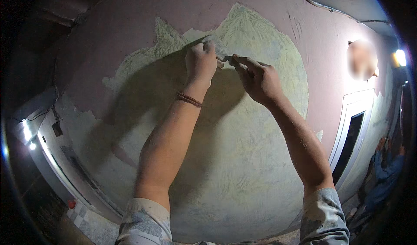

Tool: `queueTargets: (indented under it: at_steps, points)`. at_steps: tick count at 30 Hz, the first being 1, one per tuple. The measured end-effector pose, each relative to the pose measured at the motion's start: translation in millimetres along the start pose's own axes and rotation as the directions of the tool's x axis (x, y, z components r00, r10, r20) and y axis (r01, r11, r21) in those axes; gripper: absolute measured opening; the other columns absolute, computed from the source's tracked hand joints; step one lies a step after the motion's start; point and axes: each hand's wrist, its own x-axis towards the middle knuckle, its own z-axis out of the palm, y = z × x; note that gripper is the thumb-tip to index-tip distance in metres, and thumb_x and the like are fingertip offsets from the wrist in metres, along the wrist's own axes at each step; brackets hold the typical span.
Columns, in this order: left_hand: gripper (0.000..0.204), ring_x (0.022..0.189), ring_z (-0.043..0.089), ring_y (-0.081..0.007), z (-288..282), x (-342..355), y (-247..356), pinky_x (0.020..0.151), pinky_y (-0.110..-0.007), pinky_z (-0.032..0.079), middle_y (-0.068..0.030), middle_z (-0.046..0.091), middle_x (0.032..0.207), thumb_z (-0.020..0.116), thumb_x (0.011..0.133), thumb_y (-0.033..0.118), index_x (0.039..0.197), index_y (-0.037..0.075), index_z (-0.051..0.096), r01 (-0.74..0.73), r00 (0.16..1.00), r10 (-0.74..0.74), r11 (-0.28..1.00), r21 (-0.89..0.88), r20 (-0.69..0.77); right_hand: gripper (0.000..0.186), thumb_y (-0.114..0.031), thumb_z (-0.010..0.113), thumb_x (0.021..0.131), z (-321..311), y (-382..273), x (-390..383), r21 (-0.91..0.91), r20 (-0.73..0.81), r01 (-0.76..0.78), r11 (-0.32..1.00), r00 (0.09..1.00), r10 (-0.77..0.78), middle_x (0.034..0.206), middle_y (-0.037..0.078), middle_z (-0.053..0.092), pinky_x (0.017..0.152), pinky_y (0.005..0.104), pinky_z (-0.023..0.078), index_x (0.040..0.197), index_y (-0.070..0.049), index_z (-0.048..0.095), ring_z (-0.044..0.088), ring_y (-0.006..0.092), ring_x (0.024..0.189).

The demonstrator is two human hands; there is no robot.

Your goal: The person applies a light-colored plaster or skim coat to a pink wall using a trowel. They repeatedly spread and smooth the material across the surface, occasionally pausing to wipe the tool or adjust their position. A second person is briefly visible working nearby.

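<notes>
Both my arms reach up to a wall whose pink paint is gone over a large patch, baring pale greenish plaster. My left hand, a beaded bracelet at its wrist, is closed near the patch's upper edge. What its fingers hold is hard to make out. My right hand is closed on the dark end of a small scraper-like tool. The tool points toward my left hand, and its far part is mostly hidden there. Pale dust coats my fingers and forearms.
Pink paint still covers the wall above and left of the bare patch. A white-framed opening is at right, with a person in blue beyond it. A bright lamp shines at far right. Light-coloured tiles show at lower left.
</notes>
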Motion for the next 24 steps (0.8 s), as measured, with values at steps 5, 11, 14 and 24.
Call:
queueTargets:
  at_steps: [5,11,14,24]
  points:
    - [0.040,0.075,0.078,-0.0335,2.6,-0.1,7.2,0.073,-0.047,0.059,-0.0235,0.075,0.081,0.056,0.106,0.027,0.094,-0.008,0.071,-0.062,0.998,0.060,0.993,-0.106,-0.019,0.034,-0.019,0.067,0.106,0.2,0.2,0.0,-0.022,-0.057,-0.016,1.000,0.998,0.015,0.100,0.015,0.081,0.068,0.0351,0.057,0.139,-0.012,0.073,0.070,0.0211,0.068]
    - [0.033,0.090,0.077,-0.0403,-3.7,-9.3,26.9,0.083,-0.049,0.056,-0.0240,0.076,0.090,0.058,0.104,0.022,0.104,-0.010,0.069,-0.027,1.000,0.027,0.999,-0.039,-0.005,0.033,-0.018,0.069,0.105,-0.3,3.5,1.4,-0.087,-0.074,0.072,0.994,0.994,-0.078,0.096,0.015,0.080,0.069,0.0366,0.058,0.137,-0.015,0.074,0.074,0.0215,0.073]
    - [0.035,0.094,0.077,-0.0400,1.9,2.0,32.3,0.084,-0.048,0.056,-0.0266,0.076,0.097,0.058,0.106,0.022,0.104,-0.010,0.070,-0.041,0.999,0.041,0.999,0.004,-0.006,0.032,-0.020,0.067,0.106,-2.1,7.1,7.2,-0.044,-0.131,0.018,0.999,0.991,-0.024,0.101,0.015,0.082,0.070,0.0349,0.058,0.137,-0.014,0.074,0.076,0.0155,0.077]
    - [0.040,0.105,0.077,-0.0409,12.4,21.3,35.4,0.089,-0.049,0.059,-0.0319,0.076,0.105,0.062,0.103,0.025,0.106,-0.014,0.071,-0.096,0.995,0.096,0.995,0.030,0.006,0.032,-0.023,0.067,0.107,-10.7,9.0,13.5,-0.078,-0.091,0.003,0.997,0.996,-0.010,0.077,0.012,0.072,0.061,0.0355,0.051,0.137,-0.015,0.074,0.061,0.0168,0.060]
